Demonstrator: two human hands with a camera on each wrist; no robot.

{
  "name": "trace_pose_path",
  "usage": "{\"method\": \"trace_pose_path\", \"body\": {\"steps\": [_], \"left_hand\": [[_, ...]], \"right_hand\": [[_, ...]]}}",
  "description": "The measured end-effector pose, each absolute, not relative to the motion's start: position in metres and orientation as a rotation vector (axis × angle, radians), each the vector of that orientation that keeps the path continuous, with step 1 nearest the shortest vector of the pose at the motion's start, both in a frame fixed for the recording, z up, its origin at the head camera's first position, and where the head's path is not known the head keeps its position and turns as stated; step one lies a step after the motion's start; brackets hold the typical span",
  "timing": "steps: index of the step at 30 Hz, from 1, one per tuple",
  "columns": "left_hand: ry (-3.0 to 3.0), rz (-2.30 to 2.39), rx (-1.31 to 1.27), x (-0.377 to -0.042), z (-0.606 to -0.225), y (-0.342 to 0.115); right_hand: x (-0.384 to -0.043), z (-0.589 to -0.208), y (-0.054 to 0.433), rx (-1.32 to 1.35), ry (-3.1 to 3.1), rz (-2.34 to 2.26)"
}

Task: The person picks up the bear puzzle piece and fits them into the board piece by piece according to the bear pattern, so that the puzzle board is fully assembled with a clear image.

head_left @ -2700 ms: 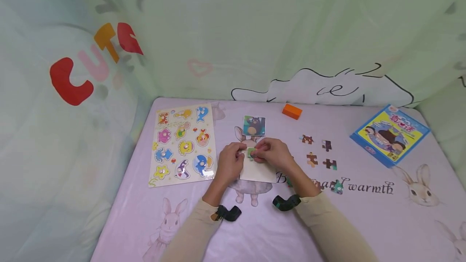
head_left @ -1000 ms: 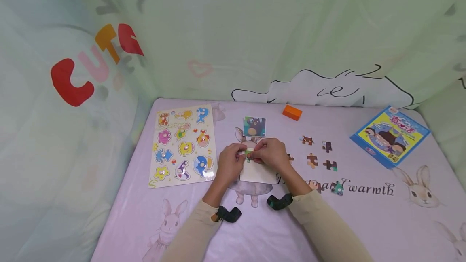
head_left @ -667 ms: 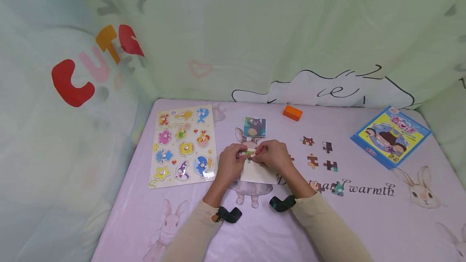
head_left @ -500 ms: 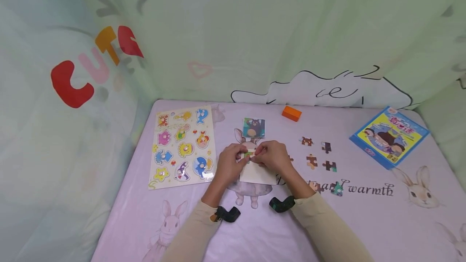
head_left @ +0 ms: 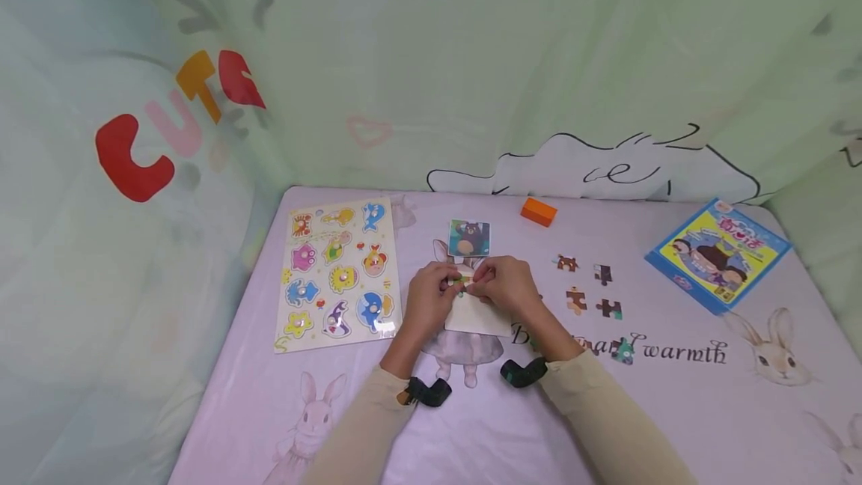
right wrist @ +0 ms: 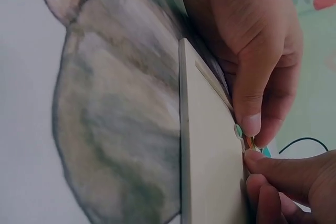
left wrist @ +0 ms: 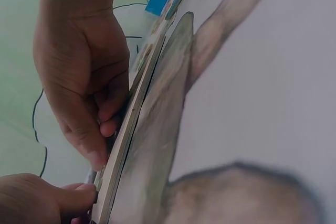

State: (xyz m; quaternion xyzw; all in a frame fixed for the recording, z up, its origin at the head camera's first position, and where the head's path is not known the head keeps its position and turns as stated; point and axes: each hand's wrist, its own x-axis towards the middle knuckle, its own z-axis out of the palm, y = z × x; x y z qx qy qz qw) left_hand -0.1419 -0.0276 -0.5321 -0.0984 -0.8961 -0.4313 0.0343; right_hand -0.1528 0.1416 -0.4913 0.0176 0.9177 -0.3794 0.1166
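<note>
A pale wooden puzzle tray (head_left: 474, 316) lies in the middle of the bed-like sheet, in front of a square bear picture card (head_left: 469, 239). At the tray's top left corner my left hand (head_left: 429, 298) bends its fingers over the edge, thumb and forefinger pinching a small green puzzle piece (head_left: 462, 280). My right hand (head_left: 506, 284) meets it there, pinching at the same piece with thumb and forefinger. Seen from the right wrist, the green edge of the piece (right wrist: 239, 131) and an orange bit show between the fingertips; the rest is hidden.
Several loose puzzle pieces (head_left: 575, 300) lie right of the tray, some partly hidden by the right forearm. A sea-animal knob puzzle board (head_left: 337, 272) is at left. An orange block (head_left: 539, 212) sits at the back, and a blue-yellow box (head_left: 719, 254) at far right.
Since the earliest frame my right hand has shifted slightly left, and the green piece, more exposed then, is now mostly covered by both hands' fingertips. The loose pieces stay put.
</note>
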Motion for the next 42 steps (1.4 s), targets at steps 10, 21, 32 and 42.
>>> {"method": "trace_pose_path", "body": {"steps": [10,21,32,42], "left_hand": [[-2.758,-1.296,-0.291,-0.151,-0.531,-0.021],[-2.84,-1.097,-0.358,-0.147,-0.53,-0.021],[-2.87,-0.982,-0.356,-0.145,-0.532,-0.021],[-2.85,-0.992,-0.374,-0.146,-0.535,-0.022]], "right_hand": [[-0.147,-0.47,0.182,0.073,2.745,-1.121],[-0.14,-0.448,0.255,0.281,2.78,-1.084],[-0.141,-0.459,0.276,0.341,2.775,-1.071],[-0.155,-0.464,0.281,0.351,2.828,-1.001]]}}
